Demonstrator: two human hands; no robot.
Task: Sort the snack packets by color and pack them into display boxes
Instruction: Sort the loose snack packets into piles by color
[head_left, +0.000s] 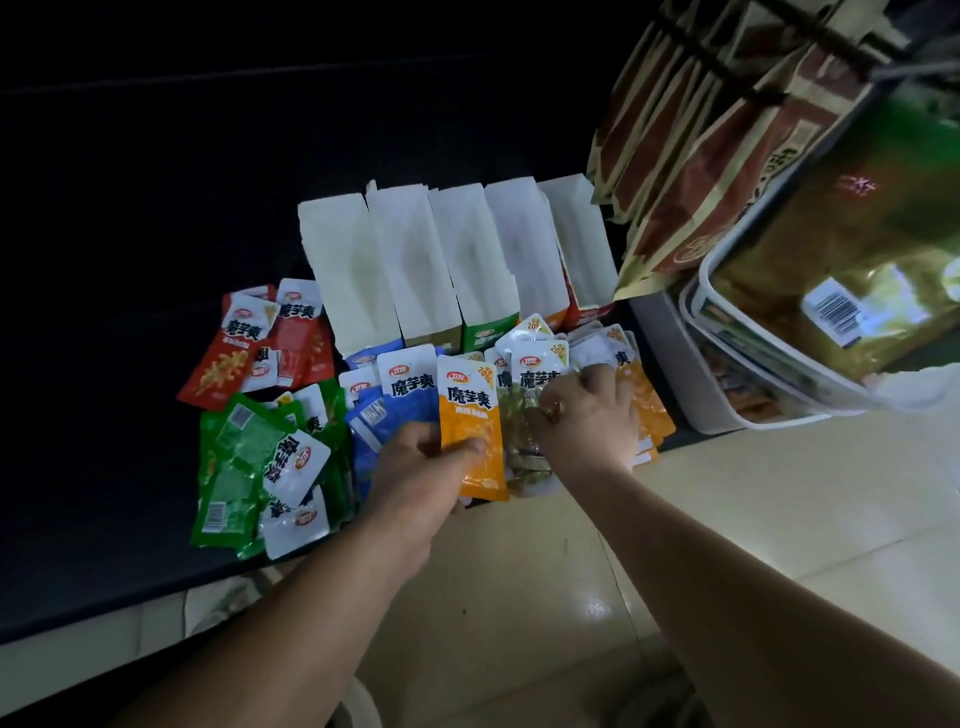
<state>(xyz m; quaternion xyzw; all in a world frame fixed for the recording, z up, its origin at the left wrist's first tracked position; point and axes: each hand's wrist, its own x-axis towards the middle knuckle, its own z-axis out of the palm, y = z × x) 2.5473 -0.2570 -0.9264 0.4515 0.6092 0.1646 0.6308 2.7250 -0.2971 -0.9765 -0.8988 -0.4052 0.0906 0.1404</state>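
Head: orange packet in left hand

Both bare forearms reach from the lower edge toward centre frame. The left hand pinches an orange packet — thumb on its face. The right hand, knuckles up, curls its fingers into a packet heap — grip unclear.

Left hand pinches orange packet; right hand rests on packet pile before open display boxes.

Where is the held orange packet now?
Centre of the head view: left hand pinches the orange packet, between the blue packets and the right hand.
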